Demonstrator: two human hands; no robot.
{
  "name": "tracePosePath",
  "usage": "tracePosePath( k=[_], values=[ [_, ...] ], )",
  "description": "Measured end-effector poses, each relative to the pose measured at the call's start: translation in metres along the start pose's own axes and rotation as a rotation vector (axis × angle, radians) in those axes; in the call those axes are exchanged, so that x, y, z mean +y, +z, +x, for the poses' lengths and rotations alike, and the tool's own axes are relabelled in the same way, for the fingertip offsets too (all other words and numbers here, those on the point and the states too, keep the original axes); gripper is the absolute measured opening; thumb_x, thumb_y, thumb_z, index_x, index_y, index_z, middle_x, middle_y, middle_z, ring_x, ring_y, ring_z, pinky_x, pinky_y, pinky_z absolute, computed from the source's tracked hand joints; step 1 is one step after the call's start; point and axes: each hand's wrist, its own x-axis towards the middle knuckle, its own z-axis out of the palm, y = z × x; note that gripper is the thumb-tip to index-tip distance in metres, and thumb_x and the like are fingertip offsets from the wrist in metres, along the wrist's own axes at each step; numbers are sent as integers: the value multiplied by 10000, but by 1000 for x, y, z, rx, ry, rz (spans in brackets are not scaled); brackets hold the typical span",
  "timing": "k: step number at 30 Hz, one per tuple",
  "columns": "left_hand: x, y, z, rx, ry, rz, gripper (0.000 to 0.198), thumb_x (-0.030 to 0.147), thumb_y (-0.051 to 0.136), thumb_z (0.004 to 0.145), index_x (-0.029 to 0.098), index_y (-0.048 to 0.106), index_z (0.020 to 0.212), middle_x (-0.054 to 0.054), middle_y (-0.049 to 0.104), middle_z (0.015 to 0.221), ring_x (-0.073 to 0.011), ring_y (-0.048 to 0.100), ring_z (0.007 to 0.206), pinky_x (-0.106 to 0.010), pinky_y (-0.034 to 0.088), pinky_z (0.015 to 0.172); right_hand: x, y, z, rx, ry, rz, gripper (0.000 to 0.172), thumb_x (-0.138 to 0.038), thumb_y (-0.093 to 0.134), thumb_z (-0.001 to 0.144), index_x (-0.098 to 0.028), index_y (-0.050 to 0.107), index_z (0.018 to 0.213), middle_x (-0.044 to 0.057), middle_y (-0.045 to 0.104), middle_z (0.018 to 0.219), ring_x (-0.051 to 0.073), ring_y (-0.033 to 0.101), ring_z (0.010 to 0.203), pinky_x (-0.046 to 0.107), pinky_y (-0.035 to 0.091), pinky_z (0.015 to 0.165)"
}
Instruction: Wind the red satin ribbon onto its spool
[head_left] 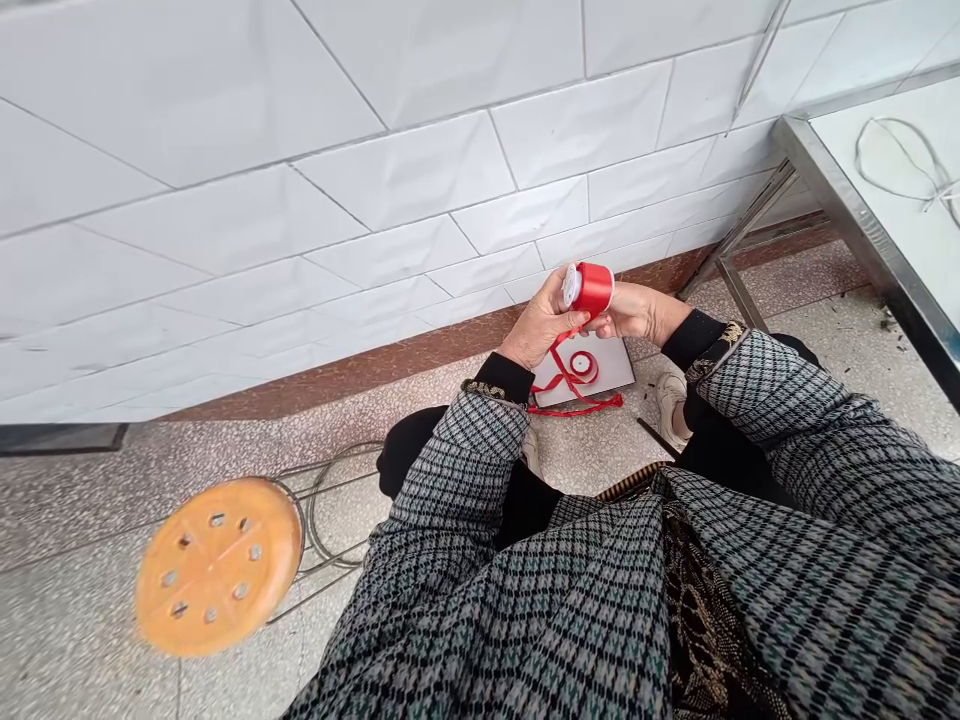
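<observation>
A spool of red ribbon [597, 288] with white ends is held up before my knees. My left hand [541, 322] is closed round its left end, the thumb lying under the spool. My right hand [637, 310] is at the spool's right side, with its fingers curled in beneath; the spool hides part of them. From the spool a strip of red ribbon [556, 352] hangs down past my left fingers. Below the hands, a white board or box lid [615, 365] lies on the floor, with a small roll of red ribbon [583, 367] and loose ribbon on it.
On the left, a stool with a round orange seat [217, 565] lies tipped over, its metal legs toward my knee. A metal-framed table [874, 225] bearing a loop of pale cord [900, 190] stands at right. White tiled wall [405, 170] rises in front.
</observation>
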Motion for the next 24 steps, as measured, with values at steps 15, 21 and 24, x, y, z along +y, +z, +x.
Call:
tracePosePath(
  k=[15,21,24],
  values=[
    [9,14,-8,9,-135,-241,672,348,1010,634,252,647,1192,63,673,794,-75,613,647,-359,651,854,-19,-29,-8,337,-869,-1201,406,-192,689,912,-212,727,1316,104,727,1275,264,632,1171,443,508,1074],
    [9,26,-12,61,-154,-215,473,489,949,735,188,643,933,134,435,566,-26,403,481,-314,632,856,-26,-42,-15,502,-806,-1414,352,-253,667,949,-211,736,1292,128,744,1240,314,640,1230,430,512,1059],
    [9,29,-12,156,-76,-181,480,521,953,701,180,637,821,117,450,554,-35,409,494,-256,595,752,-28,-50,-12,608,-749,-1375,340,-204,608,948,-189,744,1259,128,759,1246,307,662,1208,425,515,1054]
  ],
)
